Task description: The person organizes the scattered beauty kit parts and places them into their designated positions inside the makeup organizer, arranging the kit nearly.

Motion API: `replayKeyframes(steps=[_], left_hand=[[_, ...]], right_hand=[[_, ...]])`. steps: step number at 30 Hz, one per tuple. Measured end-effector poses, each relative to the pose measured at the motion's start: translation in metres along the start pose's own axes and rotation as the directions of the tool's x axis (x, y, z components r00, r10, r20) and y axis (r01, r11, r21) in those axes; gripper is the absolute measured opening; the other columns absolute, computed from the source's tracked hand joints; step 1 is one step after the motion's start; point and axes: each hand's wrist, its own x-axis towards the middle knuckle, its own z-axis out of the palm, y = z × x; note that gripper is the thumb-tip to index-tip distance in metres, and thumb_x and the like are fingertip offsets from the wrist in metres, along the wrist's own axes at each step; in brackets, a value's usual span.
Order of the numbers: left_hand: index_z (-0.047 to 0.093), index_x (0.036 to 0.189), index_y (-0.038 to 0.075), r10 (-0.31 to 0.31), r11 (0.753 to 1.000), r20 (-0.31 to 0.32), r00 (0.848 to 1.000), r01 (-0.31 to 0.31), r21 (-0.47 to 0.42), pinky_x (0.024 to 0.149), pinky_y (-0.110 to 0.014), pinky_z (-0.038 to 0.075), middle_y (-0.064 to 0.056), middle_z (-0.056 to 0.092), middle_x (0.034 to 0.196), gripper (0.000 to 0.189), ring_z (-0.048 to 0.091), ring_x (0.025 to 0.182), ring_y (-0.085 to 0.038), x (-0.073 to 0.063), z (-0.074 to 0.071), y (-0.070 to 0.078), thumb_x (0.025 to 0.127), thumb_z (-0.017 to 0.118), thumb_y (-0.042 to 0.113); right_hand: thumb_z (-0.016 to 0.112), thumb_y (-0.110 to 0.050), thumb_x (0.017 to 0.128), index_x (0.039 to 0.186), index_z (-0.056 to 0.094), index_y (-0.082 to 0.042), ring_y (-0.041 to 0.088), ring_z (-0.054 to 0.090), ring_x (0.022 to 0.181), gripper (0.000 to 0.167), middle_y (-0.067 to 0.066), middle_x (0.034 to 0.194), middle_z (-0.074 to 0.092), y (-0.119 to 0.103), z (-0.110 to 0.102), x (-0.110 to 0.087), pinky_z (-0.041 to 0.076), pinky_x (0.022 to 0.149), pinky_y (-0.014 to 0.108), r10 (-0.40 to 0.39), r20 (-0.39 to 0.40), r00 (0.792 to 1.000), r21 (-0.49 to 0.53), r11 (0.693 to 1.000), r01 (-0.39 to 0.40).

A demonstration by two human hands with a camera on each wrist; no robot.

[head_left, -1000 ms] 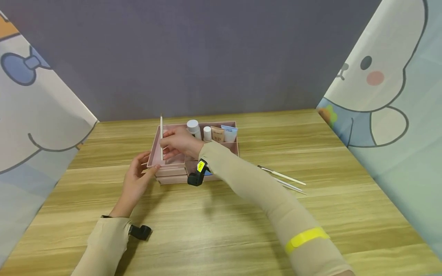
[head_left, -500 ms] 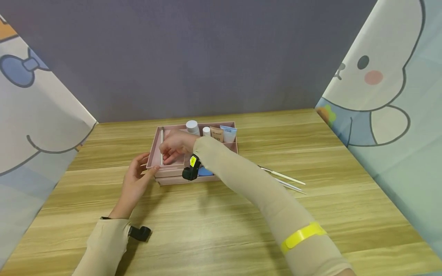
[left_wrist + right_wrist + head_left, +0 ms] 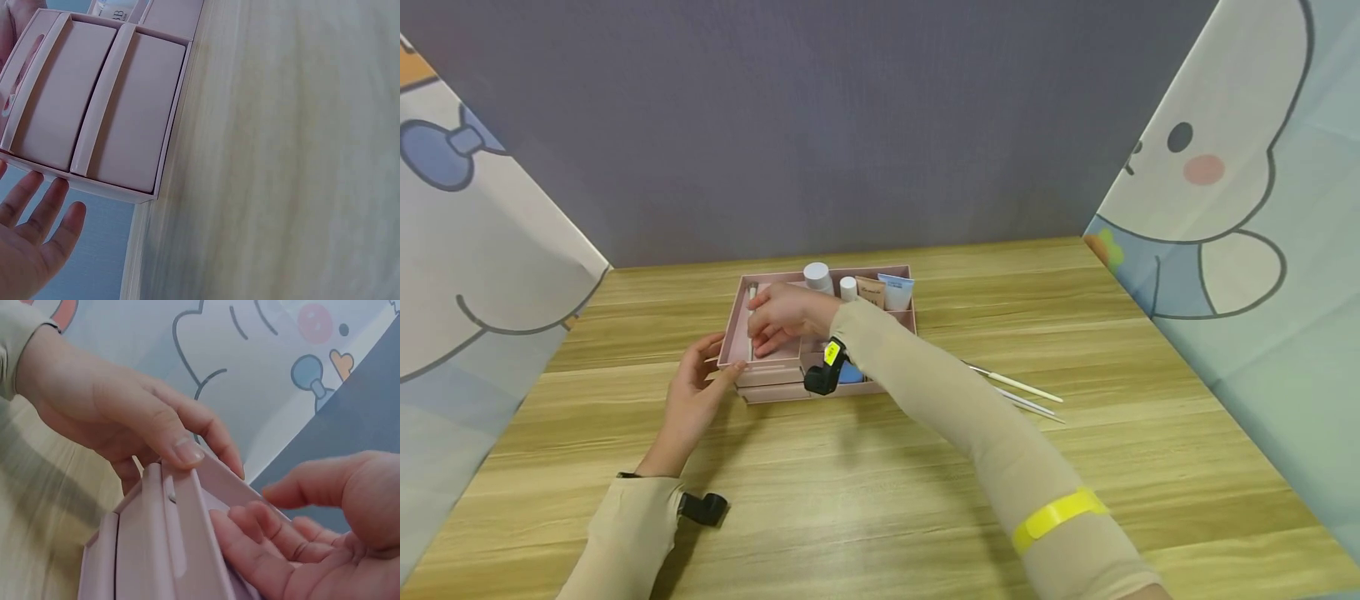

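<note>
A pink cosmetics organizer box stands on the wooden table. My left hand holds its front left corner, thumb at the front rim and fingers along the left side; the left wrist view shows those fingers against the side wall. Over the left compartment is my right hand, with loosely bent fingers reaching inside. A pale makeup brush lies lengthwise along that compartment's left wall, right beside the fingertips and partly covered by them. In the right wrist view, thumb and fingers of the right hand stand apart.
At the box's back stand a white-capped jar, a small white-capped bottle, a brown BB tube and a light blue tube. A blue item sits in the front. Several brushes lie on the table at right.
The brush was upright-tilted in my right hand a second ago; it has been lowered and now lies in the left compartment. The left hand has stayed at the box's corner.
</note>
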Motion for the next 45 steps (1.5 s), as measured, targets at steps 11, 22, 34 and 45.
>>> replayKeyframes(steps=[11,22,34,45], left_hand=[[0.041,0.144,0.000,-0.011,1.000,0.006,1.000,0.011,-0.013,0.080,-0.013,0.044,-0.017,0.052,0.130,0.050,0.051,0.106,-0.007,-0.002,-0.001,0.002,0.099,0.060,0.010],[0.042,0.144,0.001,-0.010,1.000,0.003,1.000,0.010,-0.020,0.081,-0.014,0.044,-0.017,0.052,0.131,0.050,0.052,0.105,-0.005,-0.001,0.001,0.001,0.099,0.061,0.010],[0.042,0.145,0.002,-0.010,1.000,0.010,1.000,0.010,-0.018,0.081,-0.014,0.044,-0.016,0.052,0.131,0.051,0.051,0.108,-0.009,-0.002,0.000,0.001,0.099,0.062,0.010],[0.042,0.145,0.002,-0.011,1.000,0.014,1.000,0.012,-0.029,0.081,-0.014,0.044,-0.016,0.052,0.131,0.051,0.051,0.108,-0.011,-0.001,0.000,0.000,0.099,0.062,0.009]], right_hand=[[0.051,0.012,0.092,0.143,0.034,0.006,0.023,0.058,0.076,0.054,0.014,0.085,0.056,0.014,-0.005,-0.016,0.058,0.072,0.032,-0.196,0.085,0.977,0.016,0.981,0.196],[0.050,0.012,0.096,0.149,0.027,0.008,0.026,0.060,0.081,0.058,0.014,0.096,0.057,0.017,-0.028,-0.049,0.057,0.081,0.040,-0.253,0.178,0.951,0.019,0.967,0.254],[0.055,0.010,0.094,0.146,0.031,0.006,0.026,0.061,0.083,0.058,0.012,0.095,0.059,0.024,-0.059,-0.080,0.045,0.096,0.060,-0.255,0.165,0.953,-0.074,0.960,0.270],[0.051,0.012,0.094,0.141,0.029,0.011,0.020,0.061,0.081,0.053,0.008,0.092,0.060,0.038,-0.088,-0.102,0.056,0.079,0.044,-0.283,0.214,0.935,-0.124,0.941,0.314]])
